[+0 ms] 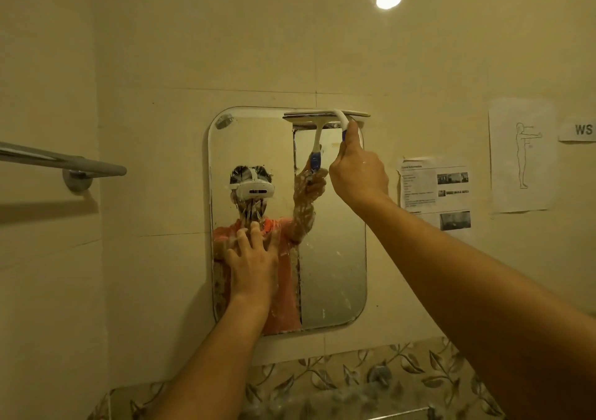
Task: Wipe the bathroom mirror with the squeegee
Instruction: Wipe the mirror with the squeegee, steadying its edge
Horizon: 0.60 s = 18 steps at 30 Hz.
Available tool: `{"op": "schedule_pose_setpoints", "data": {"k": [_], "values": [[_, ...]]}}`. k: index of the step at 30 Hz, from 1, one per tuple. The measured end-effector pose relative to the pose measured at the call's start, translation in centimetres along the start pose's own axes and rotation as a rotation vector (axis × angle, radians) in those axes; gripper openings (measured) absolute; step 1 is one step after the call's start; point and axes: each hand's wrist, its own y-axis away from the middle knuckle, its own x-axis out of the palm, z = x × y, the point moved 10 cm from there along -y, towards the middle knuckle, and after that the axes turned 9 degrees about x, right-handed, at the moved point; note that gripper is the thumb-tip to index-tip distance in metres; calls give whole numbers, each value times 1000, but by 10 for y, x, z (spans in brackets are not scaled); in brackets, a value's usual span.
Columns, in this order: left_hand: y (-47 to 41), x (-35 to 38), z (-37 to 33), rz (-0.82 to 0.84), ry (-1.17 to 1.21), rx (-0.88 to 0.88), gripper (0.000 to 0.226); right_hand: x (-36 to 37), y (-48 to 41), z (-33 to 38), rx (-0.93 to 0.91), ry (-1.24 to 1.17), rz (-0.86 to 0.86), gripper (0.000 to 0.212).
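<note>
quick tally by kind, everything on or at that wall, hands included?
Mirror: 1
Squeegee: 1
Hands: 2 (left hand, right hand)
Towel bar: 1
Paper sheets: 3 (photo sheet, figure drawing, WS label)
Total: 8

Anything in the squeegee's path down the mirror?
Nothing visible directly below the white squeegee, held by the right hand at the rounded wall mirror's top right. The left hand rests flat on the soapy left part, beside that lane.
</note>
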Motion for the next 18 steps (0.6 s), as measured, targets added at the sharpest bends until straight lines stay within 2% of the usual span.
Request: {"op": "schedule_pose_setpoints", "data": {"k": [8,14,18], "values": [[0,3,-7,36,-52,8,101,-4,19,-20,34,66,63,59],[-1,1,0,40,-64,12,92,2,36,-28,44,66,78,46],[-1,0,0,29,-62,20,85,6,48,-36,70,82,101,51]]}}
